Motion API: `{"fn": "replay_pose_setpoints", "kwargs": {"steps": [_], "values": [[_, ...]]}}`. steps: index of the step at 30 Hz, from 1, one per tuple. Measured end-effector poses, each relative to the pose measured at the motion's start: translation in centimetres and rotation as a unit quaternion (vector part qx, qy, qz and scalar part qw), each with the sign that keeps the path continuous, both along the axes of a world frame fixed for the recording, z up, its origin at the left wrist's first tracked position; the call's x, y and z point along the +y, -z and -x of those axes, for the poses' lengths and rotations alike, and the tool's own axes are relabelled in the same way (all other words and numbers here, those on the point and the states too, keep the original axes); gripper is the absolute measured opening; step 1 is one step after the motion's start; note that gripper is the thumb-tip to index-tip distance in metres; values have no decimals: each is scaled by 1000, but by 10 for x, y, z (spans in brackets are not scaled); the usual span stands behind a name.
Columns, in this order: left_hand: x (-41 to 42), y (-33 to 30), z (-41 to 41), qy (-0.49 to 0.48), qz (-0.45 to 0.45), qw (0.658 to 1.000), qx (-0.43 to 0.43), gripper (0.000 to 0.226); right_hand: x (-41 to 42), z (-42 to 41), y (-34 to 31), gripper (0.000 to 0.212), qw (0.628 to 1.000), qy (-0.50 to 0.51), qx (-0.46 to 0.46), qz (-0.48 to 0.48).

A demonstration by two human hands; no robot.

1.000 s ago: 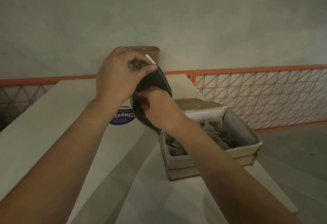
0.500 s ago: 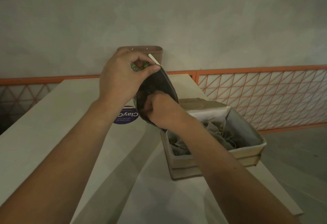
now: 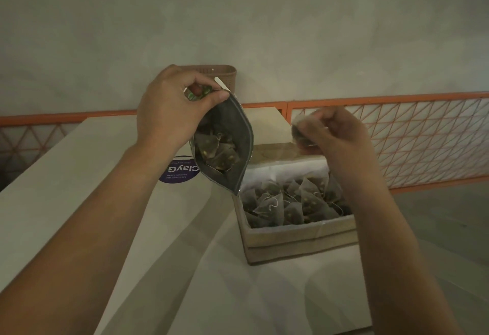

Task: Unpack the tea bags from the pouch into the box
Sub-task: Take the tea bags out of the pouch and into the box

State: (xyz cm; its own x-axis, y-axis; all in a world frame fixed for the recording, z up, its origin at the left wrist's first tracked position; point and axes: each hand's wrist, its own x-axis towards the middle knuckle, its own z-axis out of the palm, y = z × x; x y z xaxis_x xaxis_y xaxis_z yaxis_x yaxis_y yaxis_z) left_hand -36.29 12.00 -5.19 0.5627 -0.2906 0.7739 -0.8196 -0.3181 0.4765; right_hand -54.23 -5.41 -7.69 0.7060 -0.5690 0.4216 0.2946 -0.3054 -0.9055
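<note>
Pouch open; purple sticker reads "ClayG".

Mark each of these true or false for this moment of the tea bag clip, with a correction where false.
1. The left hand holds the pouch open by its top edge. True.
2. The pouch is empty. False: tea bags show inside it.
3. The right hand is inside the pouch. False: it is outside, above the box, holding a tea bag.
4. The box already holds tea bags. True.
5. A purple round sticker lies on the table behind the pouch. True.
</note>
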Motion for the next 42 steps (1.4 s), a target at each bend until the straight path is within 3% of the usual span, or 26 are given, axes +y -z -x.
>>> {"fn": "replay_pose_setpoints", "kwargs": {"steps": [6,9,12,15,17,19,23,29,34,37,42], "values": [[-3,1,2,5,2,1000,3,16,-21,-3,41,8,974,31,197,103],[-4,1,2,3,3,1000,8,18,-20,-9,52,3,959,33,241,145],[-3,0,1,3,4,1000,10,17,-8,-14,47,7,949,58,231,208],[-2,0,1,1,4,1000,15,16,14,-20,35,15,957,106,104,250],[-3,1,1,0,2,1000,15,17,34,-27,28,11,964,81,26,253],[-3,1,1,0,-1,1000,16,18,56,-39,26,12,953,35,9,301],[-4,0,1,3,-4,1000,20,19,78,-83,26,22,908,1,52,415],[-1,-1,1,5,-1,1000,10,22,76,-144,33,31,834,10,246,493],[-1,-1,0,3,-5,1000,10,21,72,-144,39,27,807,40,276,520],[-1,-1,0,-6,-7,1000,11,23,71,-119,31,26,849,50,208,483],[0,-3,2,-10,-7,1000,13,23,62,-59,10,13,952,23,79,294]]}}
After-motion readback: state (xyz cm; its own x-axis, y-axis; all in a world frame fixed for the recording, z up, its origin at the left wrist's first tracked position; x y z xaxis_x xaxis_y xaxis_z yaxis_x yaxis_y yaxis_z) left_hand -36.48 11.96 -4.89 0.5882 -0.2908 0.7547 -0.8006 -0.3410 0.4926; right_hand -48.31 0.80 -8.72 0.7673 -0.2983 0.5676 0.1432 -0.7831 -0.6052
